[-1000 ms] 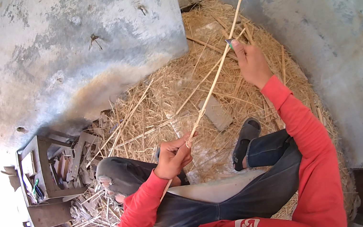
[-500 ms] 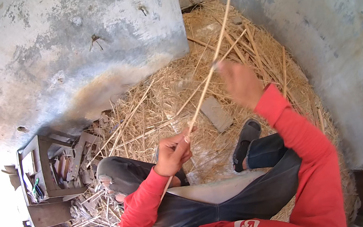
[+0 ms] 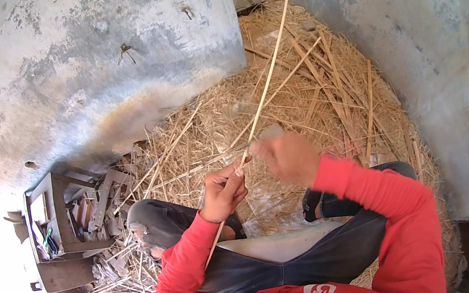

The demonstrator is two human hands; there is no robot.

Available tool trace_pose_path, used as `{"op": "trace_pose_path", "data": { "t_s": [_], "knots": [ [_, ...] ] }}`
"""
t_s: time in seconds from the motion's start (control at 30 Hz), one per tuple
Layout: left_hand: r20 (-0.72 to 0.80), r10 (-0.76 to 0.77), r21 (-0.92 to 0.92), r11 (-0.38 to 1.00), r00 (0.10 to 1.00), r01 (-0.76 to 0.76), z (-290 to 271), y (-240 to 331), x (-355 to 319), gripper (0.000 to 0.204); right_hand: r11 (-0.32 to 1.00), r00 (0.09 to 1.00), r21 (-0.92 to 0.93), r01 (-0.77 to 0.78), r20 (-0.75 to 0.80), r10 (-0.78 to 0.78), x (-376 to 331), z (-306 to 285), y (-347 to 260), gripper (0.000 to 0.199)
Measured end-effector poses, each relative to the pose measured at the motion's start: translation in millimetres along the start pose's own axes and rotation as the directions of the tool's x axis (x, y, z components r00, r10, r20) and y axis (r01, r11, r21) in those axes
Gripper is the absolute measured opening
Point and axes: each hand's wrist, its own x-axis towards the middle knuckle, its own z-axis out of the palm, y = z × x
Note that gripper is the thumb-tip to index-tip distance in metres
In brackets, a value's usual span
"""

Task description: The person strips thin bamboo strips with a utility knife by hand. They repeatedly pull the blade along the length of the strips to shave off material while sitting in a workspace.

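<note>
A long, thin, pale wooden stick [image 3: 273,61] slants from my lap up toward the far right. My left hand [image 3: 222,194] is closed around its lower part, thumb along the stick, and the stick's near end shows below the wrist. My right hand [image 3: 286,156], smeared by motion, is curled beside the stick just beyond the left hand. A thin greyish edge shows by its fingertips at the stick; what kind of thing it is, I cannot make out.
Straw-like shavings and several loose strips [image 3: 334,91] cover the floor around my crossed legs. A wooden frame [image 3: 58,215] with scraps inside stands at the left. A grey wall panel [image 3: 102,38] rises ahead on the left, and a curved wall [image 3: 433,61] on the right.
My right hand has come down along the stick toward my left hand. The stick's far end has tilted slightly left, while my left hand keeps its hold almost in place.
</note>
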Motion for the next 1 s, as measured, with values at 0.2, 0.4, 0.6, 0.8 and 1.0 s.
{"op": "trace_pose_path", "data": {
  "t_s": [0.2, 0.4, 0.6, 0.8, 1.0],
  "knots": [
    [0.011, 0.035, 0.121, 0.992, 0.999, -0.036, -2, 2, -5, 0.038, 0.930, 0.995, 0.354, -0.098, 0.034, 0.092, 16, -22, 5, 0.051],
    [-0.035, -0.027, 0.262, 0.964, 0.999, 0.036, 8, 3, -4, 0.043, 0.868, 0.992, 0.483, -0.116, 0.019, 0.122, 30, -30, 21, 0.035],
    [-0.064, 0.013, 0.392, 0.920, 0.998, 0.014, 18, 8, -7, 0.047, 0.793, 0.948, 0.569, -0.217, -0.070, 0.309, 40, -54, 38, 0.031],
    [-0.126, 0.157, 0.508, 0.859, 0.980, -0.072, 6, -18, -5, 0.043, 0.932, 0.996, 0.353, -0.086, 0.026, 0.082, 25, -38, 15, 0.033],
    [-0.215, 0.288, 0.627, 0.773, 0.933, -0.094, 0, -9, 1, 0.040, 0.963, 0.963, 0.257, 0.077, 0.232, -0.139, 12, -34, 7, 0.034]
  ]
}}
